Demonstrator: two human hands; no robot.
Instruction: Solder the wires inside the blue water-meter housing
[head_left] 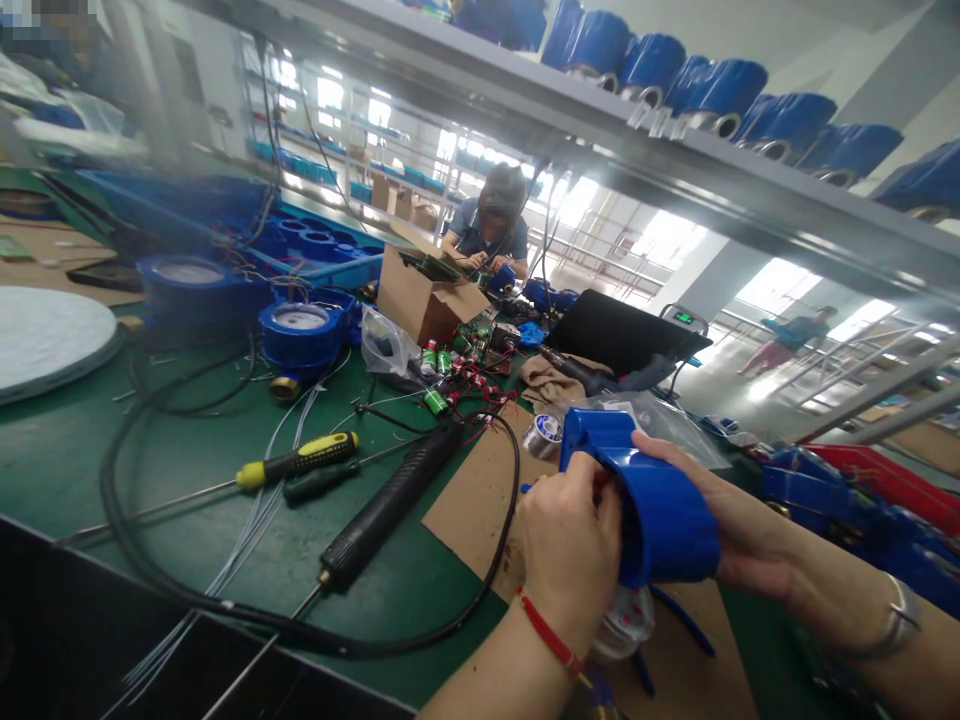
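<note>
Blue housing [660, 510] at lower right of frame, gripped from both sides above a cardboard sheet [480, 500]. Long axis running from upper left to lower right, narrower squared end pointing up-left toward the bench, broad rounded end toward the wrists. Left hand [574, 545] wrapped against its near side, fingers closed on it; right hand [731, 525] clasped over its far side, fingertips curled onto the top edge. Interior of the housing hidden, its underside masked by the left hand; something clear with red marks just below it, too covered to identify. Red cord on the left wrist, bangle on the right, both forearms cut off by the bottom edge. Solder spool [541, 436] just left of the housing. Further left on the green mat [60, 450], a black-handled iron [390, 510] with looping black cable, and a yellow screwdriver [296, 460] beside it. Small green parts and red wires at centre, blurred. Blue meter [300, 335] at middle left. Open carton [424, 295] behind. Another person [491, 230] at upper centre, bent over work.
</note>
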